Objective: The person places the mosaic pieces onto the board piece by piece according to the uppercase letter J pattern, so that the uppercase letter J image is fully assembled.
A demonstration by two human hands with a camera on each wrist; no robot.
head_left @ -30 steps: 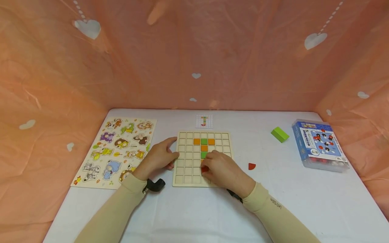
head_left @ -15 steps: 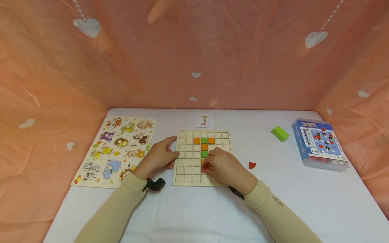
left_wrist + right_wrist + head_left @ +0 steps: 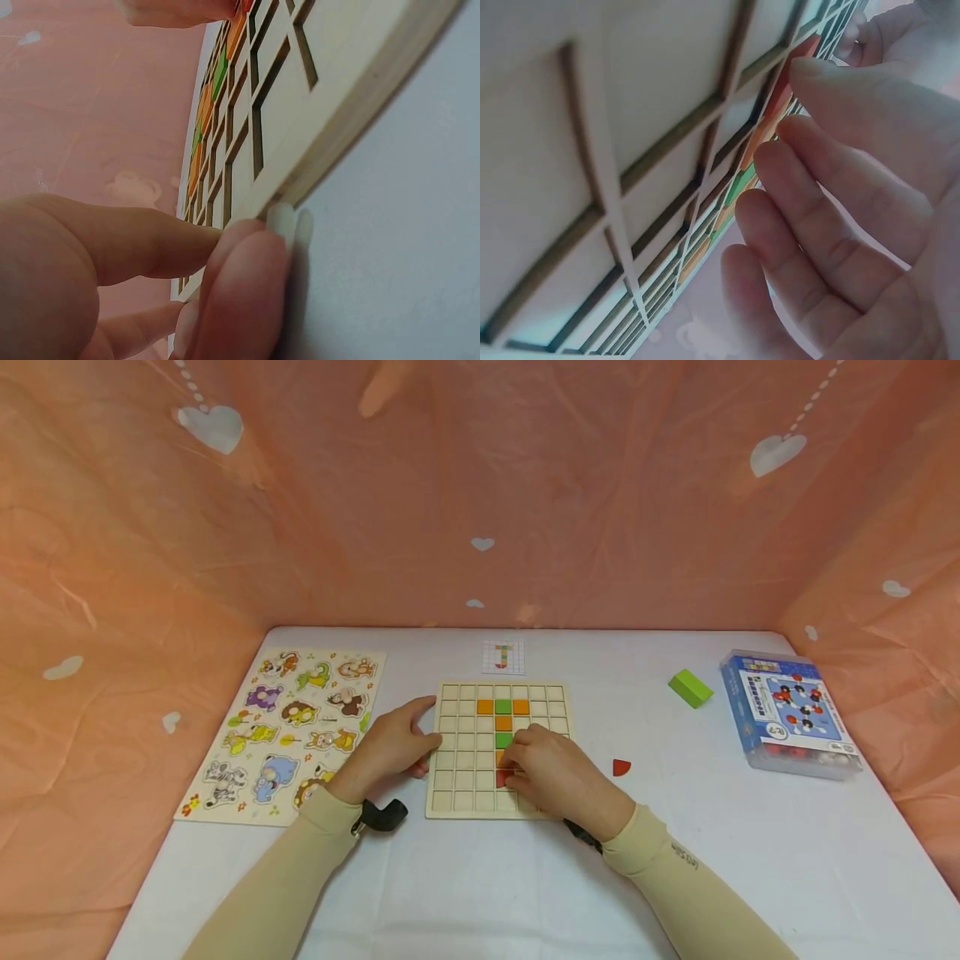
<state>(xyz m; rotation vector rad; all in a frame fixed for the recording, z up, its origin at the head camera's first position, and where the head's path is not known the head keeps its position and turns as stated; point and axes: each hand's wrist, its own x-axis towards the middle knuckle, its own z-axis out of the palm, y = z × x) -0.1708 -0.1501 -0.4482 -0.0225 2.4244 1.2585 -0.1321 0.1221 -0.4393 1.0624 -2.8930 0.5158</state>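
Observation:
A wooden grid board (image 3: 464,762) lies on the table with orange and green square tiles (image 3: 504,706) in a T-like arrangement. My left hand (image 3: 393,743) rests against its left edge, thumb and fingertips touching the side, as the left wrist view also shows. My right hand (image 3: 558,772) is over the lower middle of the board. Between its thumb and index finger is a red rounded piece (image 3: 503,778), at the cell below the lowest orange tile. In the right wrist view the thumb touches this red piece (image 3: 784,82); whether it sits flat cannot be told.
A second red quarter-circle piece (image 3: 621,767) lies right of the board. Behind the board is a small pattern card (image 3: 503,657). An animal puzzle board (image 3: 288,735) lies at left. A green block (image 3: 691,688) and a boxed molecule set (image 3: 791,714) stand at right.
My right hand has shifted slightly right, and its thumb and index have spread a little, showing more of the red piece in the cell. The left hand stays at the board's edge.

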